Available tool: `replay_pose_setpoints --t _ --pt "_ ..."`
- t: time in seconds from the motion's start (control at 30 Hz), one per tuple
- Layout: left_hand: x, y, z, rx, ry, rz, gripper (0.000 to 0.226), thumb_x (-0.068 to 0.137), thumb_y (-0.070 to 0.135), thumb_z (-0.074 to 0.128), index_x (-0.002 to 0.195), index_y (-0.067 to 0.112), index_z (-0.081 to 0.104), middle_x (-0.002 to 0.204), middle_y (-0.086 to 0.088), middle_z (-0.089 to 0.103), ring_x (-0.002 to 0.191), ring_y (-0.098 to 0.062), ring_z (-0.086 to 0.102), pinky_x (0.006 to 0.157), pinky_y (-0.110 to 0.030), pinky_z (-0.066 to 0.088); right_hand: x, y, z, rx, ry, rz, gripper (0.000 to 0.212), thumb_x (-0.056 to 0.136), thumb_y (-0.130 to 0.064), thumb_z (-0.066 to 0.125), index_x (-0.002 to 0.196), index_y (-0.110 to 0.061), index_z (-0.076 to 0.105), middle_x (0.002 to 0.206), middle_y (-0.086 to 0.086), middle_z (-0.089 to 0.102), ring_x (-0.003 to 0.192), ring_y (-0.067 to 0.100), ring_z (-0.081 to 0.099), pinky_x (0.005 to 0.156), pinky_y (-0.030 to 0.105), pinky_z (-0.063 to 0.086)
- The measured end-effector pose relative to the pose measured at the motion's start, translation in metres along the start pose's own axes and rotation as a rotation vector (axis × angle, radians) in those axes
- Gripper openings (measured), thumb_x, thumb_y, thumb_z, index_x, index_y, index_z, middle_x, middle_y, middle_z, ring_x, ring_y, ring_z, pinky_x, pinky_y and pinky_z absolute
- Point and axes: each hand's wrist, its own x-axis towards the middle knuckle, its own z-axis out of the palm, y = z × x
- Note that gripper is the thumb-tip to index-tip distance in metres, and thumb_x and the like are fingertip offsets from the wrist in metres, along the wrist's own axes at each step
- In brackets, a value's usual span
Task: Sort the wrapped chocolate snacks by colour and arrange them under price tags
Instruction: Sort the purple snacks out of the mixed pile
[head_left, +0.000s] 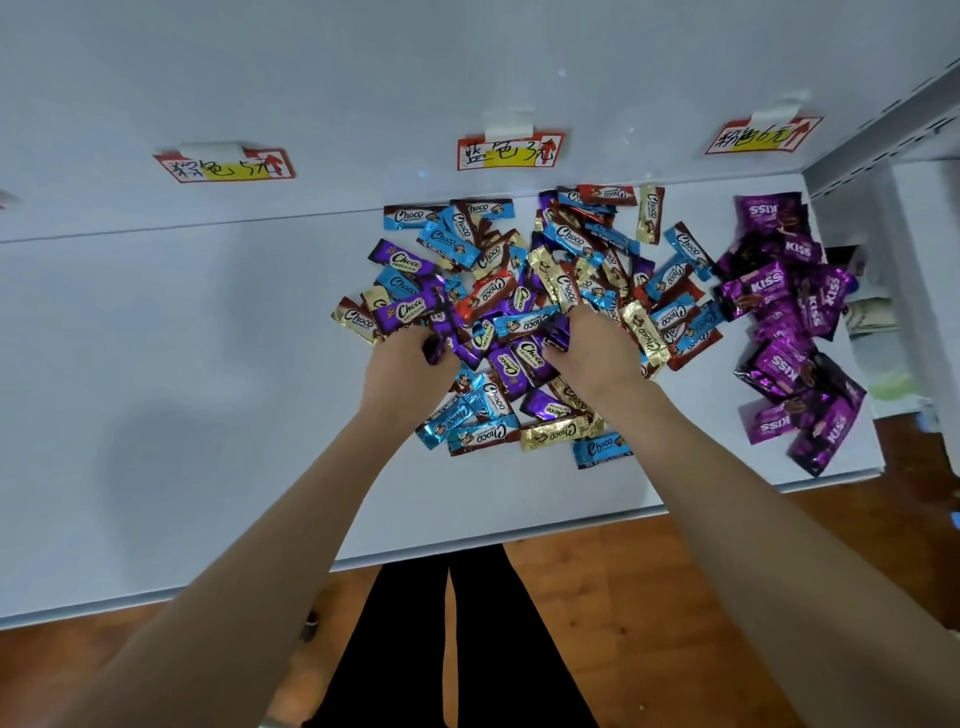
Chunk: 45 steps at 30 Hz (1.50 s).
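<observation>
Left hand (408, 364) and right hand (595, 356), arms outstretched, each grip purple snacks (558, 332) in the pile (566, 244).

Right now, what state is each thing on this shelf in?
Left hand: grips purple Choco snacks.
Right hand: pinches a purple Choco snack.
Choco pile: mixed colours, unsorted, below the middle tag.
Kiss snacks: purple, heaped below the right tag.
Price tags: three, taped to the back wall.

Three price tags (224, 165) (509, 153) (762, 136), two hands (402, 374) (597, 358), one heap of Choco bars (566, 283), one Kiss cluster (784, 291)
</observation>
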Motion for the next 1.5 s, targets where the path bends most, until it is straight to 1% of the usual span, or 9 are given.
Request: replay_pose_setpoints --t 0.23,0.4,0.53,0.67,0.87,1.0,1.13,1.27,1.5 --pt "-0.001 0.013 0.013 -0.010 -0.097 0.053 0.026 0.095 0.018 0.048 0.069 0.013 0.045 0.063 -0.003 0.049 0.064 -0.022 0.056 0.048 -0.019 0.033 0.002 0.007 -0.004 0.224 -0.107 0.076 0.026 0.086 -0.024 0.064 0.080 -0.005 0.047 0.077 0.012 0.051 0.072 0.025 0.052 0.060 0.027 0.036" --pt "0.004 0.027 0.033 0.083 -0.121 0.045 0.027 0.091 0.028 0.056 0.072 0.012 0.045 0.059 0.003 0.042 0.051 -0.010 0.040 0.045 -0.021 0.028 -0.012 0.025 -0.012 0.503 -0.050 0.077 0.021 0.083 -0.021 0.066 0.072 -0.005 0.058 0.067 0.005 0.057 0.068 0.021 0.052 0.052 0.017 0.040" --pt "0.007 0.039 0.045 0.274 -0.136 0.017 0.033 0.089 0.039 0.059 0.096 0.007 0.053 0.071 -0.001 0.051 0.068 -0.020 0.053 0.056 -0.030 0.041 -0.025 0.039 -0.018 0.729 0.025 0.129 0.019 0.084 -0.019 0.063 0.089 0.000 0.061 0.088 0.017 0.065 0.085 0.029 0.061 0.076 0.037 0.049" --pt "0.008 0.045 0.050 0.426 -0.091 -0.036 0.056 0.084 0.045 0.064 0.114 0.003 0.043 0.094 -0.010 0.059 0.092 -0.030 0.062 0.062 -0.034 0.040 -0.035 0.053 -0.020 0.822 0.041 0.150 0.016 0.085 -0.019 0.062 0.097 -0.008 0.062 0.090 0.006 0.065 0.086 0.020 0.062 0.069 0.025 0.048" --pt "0.010 0.051 0.053 0.540 -0.094 -0.041 0.051 0.085 0.044 0.063 0.116 0.006 0.048 0.113 -0.012 0.056 0.099 -0.029 0.059 0.065 -0.034 0.039 -0.043 0.063 -0.017 0.913 0.077 0.166 0.013 0.085 -0.015 0.061 0.082 -0.027 0.059 0.085 -0.003 0.064 0.094 0.022 0.061 0.087 0.036 0.048" --pt "0.011 0.055 0.055 0.578 -0.100 -0.039 0.049 0.087 0.041 0.062 0.118 0.007 0.048 0.119 -0.015 0.051 0.101 -0.030 0.057 0.068 -0.034 0.038 -0.042 0.067 -0.017 0.909 0.074 0.168 0.005 0.086 -0.015 0.060 0.091 -0.017 0.059 0.084 -0.002 0.061 0.090 0.022 0.060 0.081 0.030 0.047" --pt "0.009 0.057 0.055 0.614 -0.126 -0.043 0.049 0.086 0.037 0.065 0.119 0.006 0.046 0.114 -0.013 0.057 0.101 -0.028 0.058 0.067 -0.033 0.038 -0.039 0.067 -0.019 0.893 0.052 0.151 0.005 0.086 -0.015 0.060 0.091 -0.016 0.059 0.083 -0.002 0.060 0.083 0.017 0.057 0.074 0.025 0.044" --pt "0.009 0.055 0.052 0.563 -0.108 -0.061 0.039 0.087 0.030 0.066 0.111 0.007 0.045 0.092 -0.007 0.055 0.078 -0.022 0.048 0.061 -0.031 0.037 -0.037 0.063 -0.019 0.903 0.034 0.122 0.008 0.086 -0.014 0.061 0.085 -0.021 0.059 0.076 -0.012 0.061 0.076 0.004 0.056 0.064 0.012 0.043" --pt "0.013 0.046 0.050 0.227 -0.099 -0.047 0.020 0.086 0.024 0.064 0.094 0.011 0.051 0.078 -0.001 0.054 0.074 -0.021 0.052 0.057 -0.028 0.039 -0.036 0.061 -0.018 0.892 0.002 0.115 0.014 0.086 -0.017 0.062 0.098 -0.011 0.062 0.092 0.004 0.064 0.086 0.014 0.059 0.073 0.021 0.046"
